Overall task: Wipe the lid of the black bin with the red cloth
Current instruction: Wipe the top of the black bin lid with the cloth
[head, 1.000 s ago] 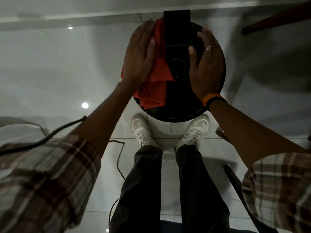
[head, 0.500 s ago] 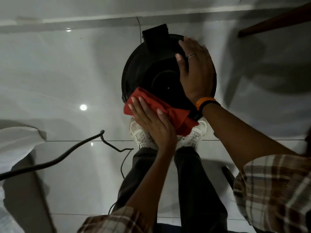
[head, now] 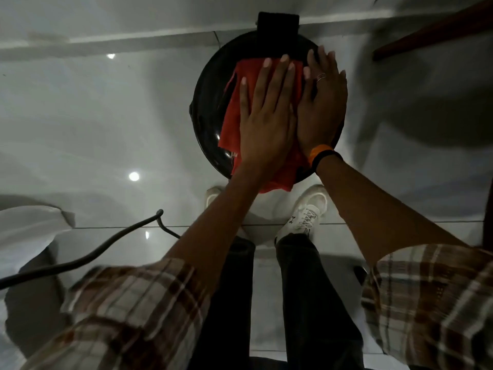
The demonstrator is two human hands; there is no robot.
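Observation:
The round black bin lid (head: 208,102) lies straight below me, with a black hinge block (head: 277,25) at its far edge. The red cloth (head: 234,113) is spread over the lid's middle and hangs over the near rim. My left hand (head: 266,116) presses flat on the cloth, fingers stretched toward the hinge. My right hand (head: 322,105) lies flat on the lid's right side, touching the left hand, with a ring and an orange-and-black wristband. The bin body under the lid is hidden.
Glossy grey floor tiles (head: 93,116) surround the bin. My white shoes (head: 306,212) stand just behind it. A black cable (head: 106,249) runs across the floor at left beside white fabric (head: 26,231). A dark wooden piece (head: 432,30) slants at top right.
My left hand slid the red cloth from the lid's near-left edge up over the middle toward the hinge. My right hand stayed on the lid's right side.

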